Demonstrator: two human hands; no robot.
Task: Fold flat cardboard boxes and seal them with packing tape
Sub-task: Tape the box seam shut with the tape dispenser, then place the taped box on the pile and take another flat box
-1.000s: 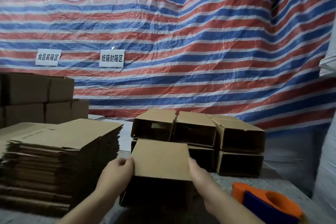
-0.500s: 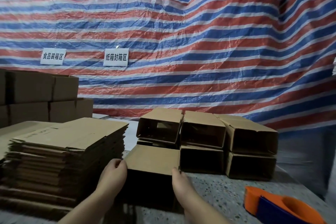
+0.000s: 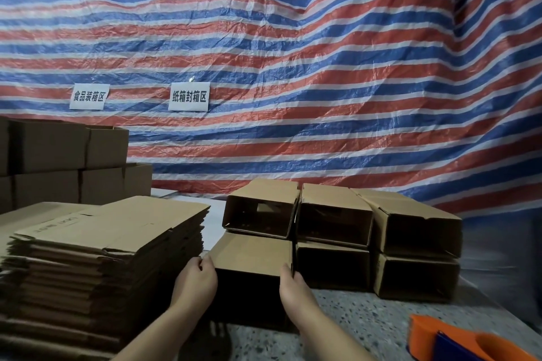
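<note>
a: brown corrugated card everywhere. the folded box [image 3: 252,255] sits on the speckled table [image 3: 366,319], its open end facing near, in the bottom row at the left end of the stacked boxes [image 3: 378,231].

b: what do the hands do with it?

a: the left hand [image 3: 197,278] grips the box's near left corner, fingers curled at the edge. the right hand [image 3: 290,283] holds the near right corner, thumb along the box's right edge, just beside the next box over.

b: and above it?

a: an open-ended box [image 3: 262,208] rests on top of it, tilted a little. to the right there are two more columns, two boxes high, all with dark open mouths facing near.

b: the flat ones?

a: a tall pile of flat cardboard blanks [image 3: 96,255] stands at near left, just beside the left hand. behind it, far left, are more assembled cartons [image 3: 64,161].

b: tape?

a: an orange and blue tape dispenser [image 3: 457,340] lies at the near right corner, well apart from both hands, partly cut off by the edge.

b: background?

a: a red, white and blue striped tarp [image 3: 293,67] hangs across the far side, with two white paper signs [image 3: 189,96] in chinese characters on it.
</note>
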